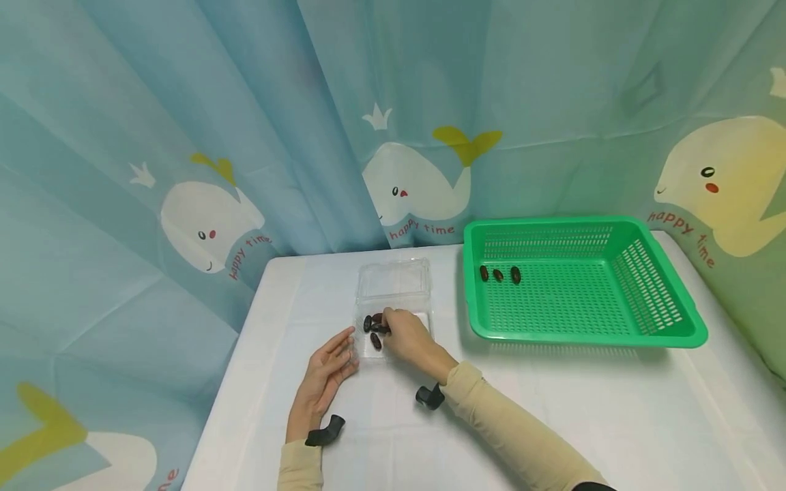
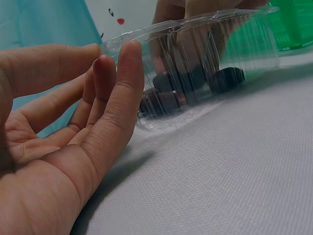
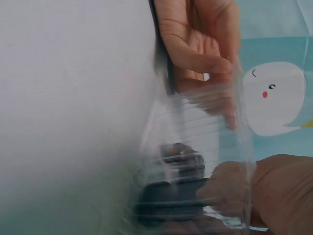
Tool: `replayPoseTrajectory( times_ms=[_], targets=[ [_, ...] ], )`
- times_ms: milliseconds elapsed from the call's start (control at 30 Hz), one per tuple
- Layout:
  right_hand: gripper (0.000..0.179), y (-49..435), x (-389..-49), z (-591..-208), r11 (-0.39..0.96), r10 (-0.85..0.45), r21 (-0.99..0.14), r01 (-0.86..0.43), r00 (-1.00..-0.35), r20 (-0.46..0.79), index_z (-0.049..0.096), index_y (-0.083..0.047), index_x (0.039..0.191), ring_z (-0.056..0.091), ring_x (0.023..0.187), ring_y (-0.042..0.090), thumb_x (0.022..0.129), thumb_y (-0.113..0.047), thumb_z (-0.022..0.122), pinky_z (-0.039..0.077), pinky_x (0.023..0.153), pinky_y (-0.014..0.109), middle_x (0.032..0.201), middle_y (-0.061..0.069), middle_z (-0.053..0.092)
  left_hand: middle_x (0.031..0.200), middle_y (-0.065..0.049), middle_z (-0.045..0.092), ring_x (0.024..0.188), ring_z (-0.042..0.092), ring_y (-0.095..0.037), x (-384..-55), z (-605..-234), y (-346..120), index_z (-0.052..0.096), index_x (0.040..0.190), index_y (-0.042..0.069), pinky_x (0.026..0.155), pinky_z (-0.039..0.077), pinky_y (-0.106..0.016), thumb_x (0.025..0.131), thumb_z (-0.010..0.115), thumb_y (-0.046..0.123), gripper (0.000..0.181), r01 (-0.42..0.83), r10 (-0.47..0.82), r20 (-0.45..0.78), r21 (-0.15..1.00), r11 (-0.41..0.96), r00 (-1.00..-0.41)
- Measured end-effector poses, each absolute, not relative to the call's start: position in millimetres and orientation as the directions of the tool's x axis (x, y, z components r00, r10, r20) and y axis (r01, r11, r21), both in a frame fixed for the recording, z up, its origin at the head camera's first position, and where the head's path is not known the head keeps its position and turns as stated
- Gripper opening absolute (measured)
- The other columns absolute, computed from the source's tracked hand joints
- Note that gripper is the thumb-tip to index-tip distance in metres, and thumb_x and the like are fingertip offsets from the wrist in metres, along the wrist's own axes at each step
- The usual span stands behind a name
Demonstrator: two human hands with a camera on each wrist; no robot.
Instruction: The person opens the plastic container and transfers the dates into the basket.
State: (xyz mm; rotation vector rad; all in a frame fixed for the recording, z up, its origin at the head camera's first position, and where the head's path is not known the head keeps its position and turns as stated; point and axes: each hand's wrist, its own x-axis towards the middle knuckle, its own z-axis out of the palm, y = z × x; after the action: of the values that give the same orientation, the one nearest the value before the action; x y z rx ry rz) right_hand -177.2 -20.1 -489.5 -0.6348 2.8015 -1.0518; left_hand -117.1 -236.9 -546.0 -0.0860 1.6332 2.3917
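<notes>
A clear plastic clamshell box (image 1: 393,286) stands on the white table with its lid folded back. Several dark brown dates, one of them a date (image 1: 376,341) lying apart near the front, are in its left half. My right hand (image 1: 408,335) reaches down into the box and pinches a date (image 1: 381,329) among the others. Through the box wall, the right wrist view shows dark dates (image 3: 171,200) close to those fingertips, blurred. At the box's left side is my left hand (image 1: 328,372), its fingers fairly straight, with fingertips (image 2: 129,54) touching the rim and wall.
A green plastic basket (image 1: 589,339) with slotted walls stands to the right of the box. Three dates, including a date (image 1: 516,275), lie at its left end. Behind the table hangs a blue-green curtain (image 1: 295,170) with whale prints.
</notes>
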Motion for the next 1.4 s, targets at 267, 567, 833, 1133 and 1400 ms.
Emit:
replayPoseTrajectory(
  times_ms=[267,567,833,1133,1400],
  targets=[
    [0.016,-8.9,-182.5,-476.6,0.634,-0.355,-0.718,-0.287,-0.933,0.059,0.07,0.0,0.103,0.057,0.068,0.016,0.088,0.006,0.066,0.048,0.06,0.026,0.09,0.013,0.074,0.13,0.001,0.055,0.107,0.058,-0.003,-116.3,-548.5,-238.9,0.032,0.159,-0.005,0.091,0.06,-0.024,0.106,0.051,-0.003,0.057,-0.204,0.183,-0.148,0.917,-0.343,-0.972],
    [0.024,8.0,-189.0,-459.2,0.556,-0.343,-0.814,-0.168,-0.938,-0.041,0.071,-0.002,0.109,0.067,0.083,0.02,0.086,0.003,0.067,0.054,0.07,0.028,0.097,0.012,0.075,0.13,0.002,0.053,0.107,0.057,-0.003,-114.7,-548.3,-238.1,0.03,0.16,-0.005,0.093,0.06,-0.024,0.106,0.05,-0.002,0.057,-0.217,0.19,-0.16,0.918,-0.332,-0.969],
    [0.039,28.3,-194.6,-442.9,0.302,-0.367,-0.951,0.063,-0.913,-0.177,0.066,0.001,0.126,0.074,0.08,0.022,0.088,0.007,0.059,0.065,0.083,0.045,0.097,0.012,0.064,0.131,0.001,0.053,0.11,0.057,-0.002,-116.0,-549.2,-238.1,0.029,0.16,-0.006,0.094,0.059,-0.024,0.107,0.05,-0.002,0.057,-0.188,0.218,-0.12,0.928,-0.322,-0.969],
    [0.044,61.8,-201.2,-423.2,0.165,-0.381,-0.977,0.133,-0.906,-0.187,0.059,0.003,0.137,0.073,0.085,0.025,0.094,0.009,0.055,0.064,0.092,0.045,0.103,0.015,0.058,0.13,0.003,0.052,0.108,0.057,-0.002,-117.4,-548.3,-240.1,0.027,0.161,-0.006,0.093,0.059,-0.023,0.106,0.05,-0.001,0.06,-0.194,0.216,-0.13,0.931,-0.309,-0.968],
    [0.041,105.2,-211.1,-404.6,0.157,-0.346,-0.964,0.215,-0.902,-0.258,0.056,-0.001,0.141,0.075,0.089,0.022,0.1,0.002,0.058,0.063,0.094,0.038,0.108,0.013,0.056,0.131,0.001,0.051,0.111,0.057,-0.004,-117.2,-548.7,-240.5,0.031,0.16,-0.005,0.094,0.059,-0.023,0.106,0.052,0.0,0.058,-0.19,0.199,-0.131,0.931,-0.312,-0.971]
  ],
)
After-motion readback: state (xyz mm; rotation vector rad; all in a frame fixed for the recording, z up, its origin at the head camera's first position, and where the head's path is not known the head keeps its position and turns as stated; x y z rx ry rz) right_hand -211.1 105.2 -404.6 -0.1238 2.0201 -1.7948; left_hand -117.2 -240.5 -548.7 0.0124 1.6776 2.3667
